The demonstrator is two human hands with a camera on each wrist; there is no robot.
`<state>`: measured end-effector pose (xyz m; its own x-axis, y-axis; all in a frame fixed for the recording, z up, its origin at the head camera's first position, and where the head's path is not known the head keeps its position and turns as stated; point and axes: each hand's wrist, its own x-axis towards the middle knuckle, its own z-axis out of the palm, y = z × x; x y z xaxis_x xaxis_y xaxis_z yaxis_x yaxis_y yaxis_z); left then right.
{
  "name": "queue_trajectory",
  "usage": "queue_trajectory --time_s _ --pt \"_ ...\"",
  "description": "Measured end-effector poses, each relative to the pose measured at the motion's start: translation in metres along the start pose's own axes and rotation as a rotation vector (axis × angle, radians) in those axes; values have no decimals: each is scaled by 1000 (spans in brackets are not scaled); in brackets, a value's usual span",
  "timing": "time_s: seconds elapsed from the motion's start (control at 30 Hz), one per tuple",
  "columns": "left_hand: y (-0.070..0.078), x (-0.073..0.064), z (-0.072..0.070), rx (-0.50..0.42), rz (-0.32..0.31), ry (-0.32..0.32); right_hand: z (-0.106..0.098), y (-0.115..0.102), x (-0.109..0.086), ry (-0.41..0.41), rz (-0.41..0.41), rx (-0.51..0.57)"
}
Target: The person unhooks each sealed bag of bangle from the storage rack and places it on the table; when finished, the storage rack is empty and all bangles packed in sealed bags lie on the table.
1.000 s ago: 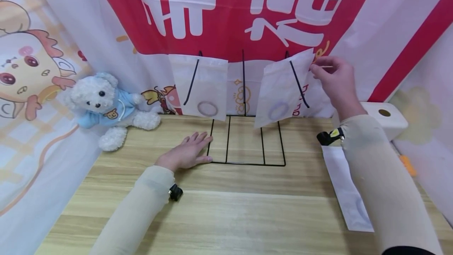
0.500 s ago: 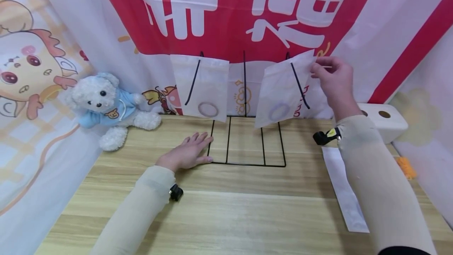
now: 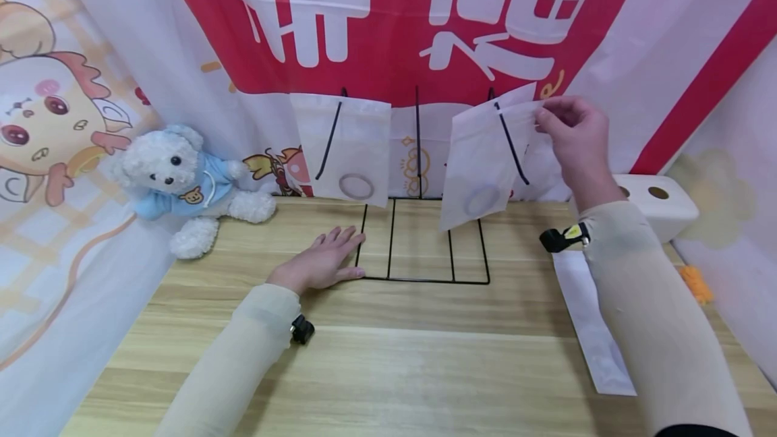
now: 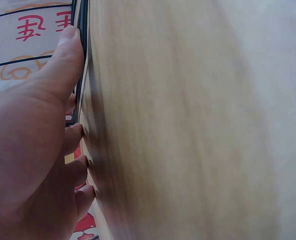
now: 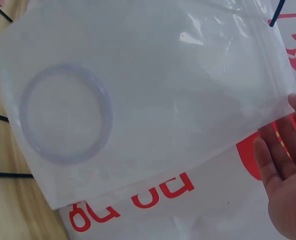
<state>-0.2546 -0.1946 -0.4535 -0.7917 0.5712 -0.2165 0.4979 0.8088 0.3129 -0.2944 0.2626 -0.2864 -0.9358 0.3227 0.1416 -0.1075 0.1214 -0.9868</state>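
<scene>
A black wire display rack (image 3: 425,281) stands on the table with hooks reaching forward. My left hand (image 3: 318,261) rests flat beside its base, fingers spread, with thumb and fingertips at the left bar. On the right hook hangs a translucent white bag (image 3: 476,154), tilted, with a pale lilac ring (image 5: 65,114) inside. My right hand (image 3: 577,137) pinches this bag's upper right corner between thumb and fingers. Behind it the corner of another white bag (image 3: 527,94) shows. A similar bag (image 3: 349,140) with a ring hangs on the left hook.
A white teddy bear (image 3: 182,181) in a blue hoodie sits left of the rack. Under my right forearm lies a flat white packet (image 3: 591,322). A white box with round holes (image 3: 662,204) and an orange object (image 3: 696,284) stand at the right. A printed cloth hangs behind.
The front bag on the right hook has shifted slightly down, and the corner of a bag behind it now shows apart. The left hand has stayed on the rack base.
</scene>
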Motion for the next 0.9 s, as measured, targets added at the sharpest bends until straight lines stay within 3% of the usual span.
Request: queue_trajectory --time_s 0.17,0.27,0.73,0.9 --pt "0 1 0 4 2 3 -8 8 -1 -50 -16 88" --pt "0 1 -1 7 -1 0 -11 11 -2 -79 -30 78" --pt "3 0 -2 -3 -12 -9 -23 18 -8 -186 -2 -264" --pt "1 1 0 -3 -10 -10 -25 22 -13 -183 -17 -311"
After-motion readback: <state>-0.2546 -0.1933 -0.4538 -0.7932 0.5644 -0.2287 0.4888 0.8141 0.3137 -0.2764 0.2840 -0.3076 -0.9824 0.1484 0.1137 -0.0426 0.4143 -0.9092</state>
